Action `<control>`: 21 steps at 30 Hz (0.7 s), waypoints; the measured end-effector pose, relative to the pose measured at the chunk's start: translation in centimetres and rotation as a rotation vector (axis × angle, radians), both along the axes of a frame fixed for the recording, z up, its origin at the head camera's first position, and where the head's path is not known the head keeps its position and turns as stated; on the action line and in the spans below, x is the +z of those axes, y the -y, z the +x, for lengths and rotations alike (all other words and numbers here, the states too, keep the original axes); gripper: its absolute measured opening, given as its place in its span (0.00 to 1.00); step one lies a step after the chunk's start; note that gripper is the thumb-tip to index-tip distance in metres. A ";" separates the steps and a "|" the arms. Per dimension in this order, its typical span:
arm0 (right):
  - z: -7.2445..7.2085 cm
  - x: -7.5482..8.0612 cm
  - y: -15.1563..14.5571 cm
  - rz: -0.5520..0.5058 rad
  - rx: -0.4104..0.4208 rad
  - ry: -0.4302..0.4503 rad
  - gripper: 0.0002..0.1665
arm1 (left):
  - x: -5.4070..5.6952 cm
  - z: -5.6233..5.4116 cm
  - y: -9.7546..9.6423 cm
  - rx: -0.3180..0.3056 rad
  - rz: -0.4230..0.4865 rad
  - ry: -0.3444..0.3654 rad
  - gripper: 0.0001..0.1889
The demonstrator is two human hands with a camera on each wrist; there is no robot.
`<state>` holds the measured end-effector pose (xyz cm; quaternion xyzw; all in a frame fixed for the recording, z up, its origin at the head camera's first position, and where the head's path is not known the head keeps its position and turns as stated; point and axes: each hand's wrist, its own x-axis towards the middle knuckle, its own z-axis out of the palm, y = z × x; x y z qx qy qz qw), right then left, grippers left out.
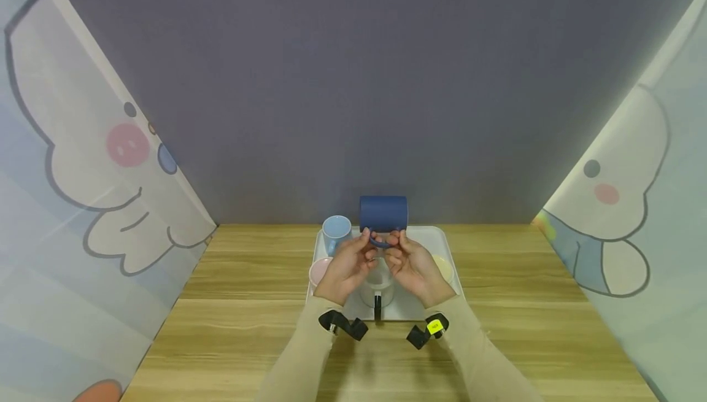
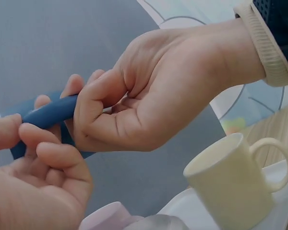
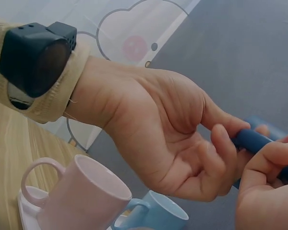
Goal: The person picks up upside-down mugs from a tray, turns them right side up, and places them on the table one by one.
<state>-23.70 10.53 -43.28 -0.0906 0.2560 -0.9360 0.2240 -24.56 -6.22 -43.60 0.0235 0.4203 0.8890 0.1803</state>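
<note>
A dark blue mug point(image 1: 383, 210) is held up on its side over the back of a white tray point(image 1: 446, 243), its handle turned toward me. My left hand point(image 1: 347, 268) pinches the left end of that handle point(image 2: 53, 110) between thumb and fingers. From the other side my right hand point(image 1: 417, 270) grips the handle's right end, fingers curled. Below the hands stands a pale mug with a black handle point(image 1: 378, 307), partly covered by them. A light blue mug point(image 1: 337, 226) and a pink mug point(image 3: 86, 196) are nearest my left hand; a pale yellow mug point(image 2: 233, 184) is nearest my right.
The tray lies on a wooden table point(image 1: 519, 304) against a grey back panel point(image 1: 353, 83). Side panels with cartoon figures point(image 1: 83, 162) flank the table. Each wrist wears a black camera mount point(image 1: 342, 323).
</note>
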 end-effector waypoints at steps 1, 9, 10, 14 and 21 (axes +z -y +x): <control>0.0 0.0 -0.1 -0.012 0.016 -0.007 0.20 | 0.0 0.1 0.0 -0.005 0.013 -0.009 0.15; 0.8 0.1 -0.9 0.255 0.009 -0.058 0.20 | 0.5 0.8 0.0 -0.013 -0.014 -0.097 0.14; 0.8 0.1 -1.0 0.348 -0.012 -0.079 0.20 | 0.6 0.9 0.1 -0.005 -0.020 -0.102 0.14; 0.8 0.0 -2.0 0.751 -0.123 -0.194 0.18 | 1.3 1.0 0.7 0.038 -0.054 -0.148 0.14; -0.5 0.2 -6.3 1.075 -0.353 -0.302 0.15 | 2.5 0.6 2.5 0.218 -0.296 -0.268 0.14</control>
